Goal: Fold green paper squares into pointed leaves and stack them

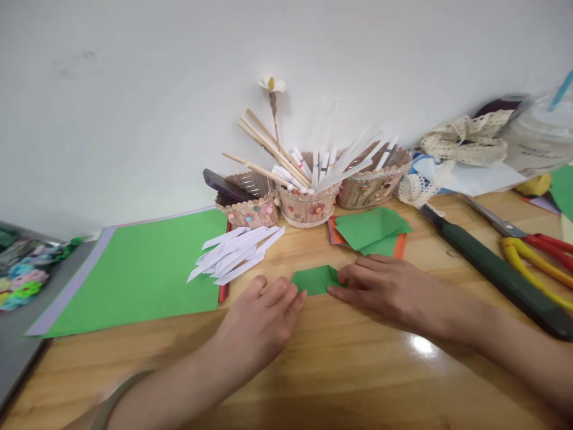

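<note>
A small piece of folded green paper (314, 280) lies on the wooden table between my two hands. My left hand (265, 310) has its fingers curled together at the paper's left end, with the fingertips on its edge. At the opposite end, my right hand (387, 286) pinches the paper between thumb and fingers, where a corner is folded over. Just behind it lies a stack of green paper pieces (369, 227), with orange sheets under them. To the left, a pile of white paper strips (237, 254) rests partly on large green sheets (147, 263).
Three decorated wooden-stick holders (308, 209) with markers and sticks stand against the wall (156, 107). On the right lie a dark green-handled tool (492, 269), scissors (523, 239) and lace ribbon (465, 140), near a lidded plastic cup (539, 134).
</note>
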`<state>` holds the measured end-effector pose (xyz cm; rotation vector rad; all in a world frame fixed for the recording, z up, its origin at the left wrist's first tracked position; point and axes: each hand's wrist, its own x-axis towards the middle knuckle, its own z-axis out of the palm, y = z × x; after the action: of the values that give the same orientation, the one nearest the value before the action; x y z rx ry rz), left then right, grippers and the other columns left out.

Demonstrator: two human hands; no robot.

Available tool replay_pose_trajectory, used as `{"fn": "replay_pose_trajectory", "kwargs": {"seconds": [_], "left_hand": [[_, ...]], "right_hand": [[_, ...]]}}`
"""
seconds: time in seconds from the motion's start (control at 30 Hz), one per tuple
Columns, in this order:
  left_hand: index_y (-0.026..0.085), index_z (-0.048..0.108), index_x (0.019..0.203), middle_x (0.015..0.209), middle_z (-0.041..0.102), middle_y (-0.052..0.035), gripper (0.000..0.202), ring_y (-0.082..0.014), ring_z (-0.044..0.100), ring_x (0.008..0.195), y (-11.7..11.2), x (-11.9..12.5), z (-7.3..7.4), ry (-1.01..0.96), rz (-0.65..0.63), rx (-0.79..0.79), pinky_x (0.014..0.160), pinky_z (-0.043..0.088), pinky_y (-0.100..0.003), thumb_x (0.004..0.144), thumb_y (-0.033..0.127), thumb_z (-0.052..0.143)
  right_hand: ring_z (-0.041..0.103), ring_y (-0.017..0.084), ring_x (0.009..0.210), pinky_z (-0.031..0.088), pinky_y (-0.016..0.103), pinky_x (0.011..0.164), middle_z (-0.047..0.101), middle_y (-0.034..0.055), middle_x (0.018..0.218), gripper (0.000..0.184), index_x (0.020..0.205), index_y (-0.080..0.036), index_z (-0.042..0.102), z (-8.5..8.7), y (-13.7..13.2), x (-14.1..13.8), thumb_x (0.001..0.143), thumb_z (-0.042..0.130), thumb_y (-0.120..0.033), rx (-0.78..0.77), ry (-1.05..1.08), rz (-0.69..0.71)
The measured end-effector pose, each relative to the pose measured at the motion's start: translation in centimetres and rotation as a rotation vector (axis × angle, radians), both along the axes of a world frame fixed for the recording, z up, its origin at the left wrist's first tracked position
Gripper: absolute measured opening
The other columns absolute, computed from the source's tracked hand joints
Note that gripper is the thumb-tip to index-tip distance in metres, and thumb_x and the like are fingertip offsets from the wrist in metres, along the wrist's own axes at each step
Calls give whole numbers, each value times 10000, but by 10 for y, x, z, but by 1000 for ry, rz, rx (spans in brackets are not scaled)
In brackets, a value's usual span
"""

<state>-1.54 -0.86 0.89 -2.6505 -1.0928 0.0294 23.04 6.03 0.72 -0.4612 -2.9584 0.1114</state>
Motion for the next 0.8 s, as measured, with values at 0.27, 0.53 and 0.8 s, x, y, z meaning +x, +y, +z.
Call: {"fn": "replay_pose_trajectory", "kwargs": {"seconds": [0.27, 0.53, 0.8], "left_hand": [[196, 606, 1008, 822, 603, -34, 184, -211, 482, 777, 0, -1, 12, 82, 82, -110, 585, 295, -357, 895, 134, 473], [222, 614, 1063, 798, 605, -25, 208, -213, 498, 753, 4, 0, 11, 111, 111, 2, 584, 294, -340, 869, 172, 555], [172, 563, 1183, 957, 612, -67, 329, -241, 506, 896, 13, 6, -3, -79, 224, -34, 689, 386, -357, 866, 258, 554]], "right_hand": [[556, 159, 828, 441, 316, 707, 618, 77, 980, 333, 1110, -196, 612, 3, 3, 5, 956, 317, -187, -132, 59, -16], [520, 200, 863, 440, 355, 729, 617, 83, 904, 306, 1006, -156, 645, 8, 0, 3, 939, 347, -179, -222, 73, 0], [523, 192, 1027, 442, 343, 873, 632, 71, 1096, 317, 1071, -169, 623, 7, -38, -28, 928, 344, -123, -360, 138, 140]]}}
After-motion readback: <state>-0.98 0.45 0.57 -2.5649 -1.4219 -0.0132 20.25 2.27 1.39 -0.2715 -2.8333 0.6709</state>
